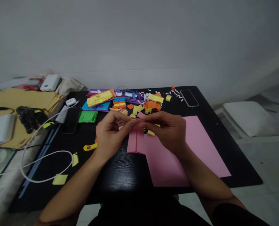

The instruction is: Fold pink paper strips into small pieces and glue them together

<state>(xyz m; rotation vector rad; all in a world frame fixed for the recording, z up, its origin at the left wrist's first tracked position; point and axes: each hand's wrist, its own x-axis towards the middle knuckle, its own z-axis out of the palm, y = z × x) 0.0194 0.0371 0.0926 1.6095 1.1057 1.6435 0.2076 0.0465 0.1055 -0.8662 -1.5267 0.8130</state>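
My left hand (111, 131) and my right hand (167, 128) meet above the black table (120, 172), fingers pinched together on a small pink paper piece (137, 124) held between them. Below the hands a narrow pink strip (136, 142) lies on the table, beside a large pink paper sheet (177, 157) that my right forearm crosses. A yellow-handled cutter (89, 147) lies just left of my left wrist, partly hidden by it.
A heap of coloured paper scraps (134, 103) and folded pieces fills the table's far middle, with green paper (88, 116) to its left. A phone (189, 98) lies far right, another dark phone (71, 120) at left. A white cable (47, 153) loops over the left edge.
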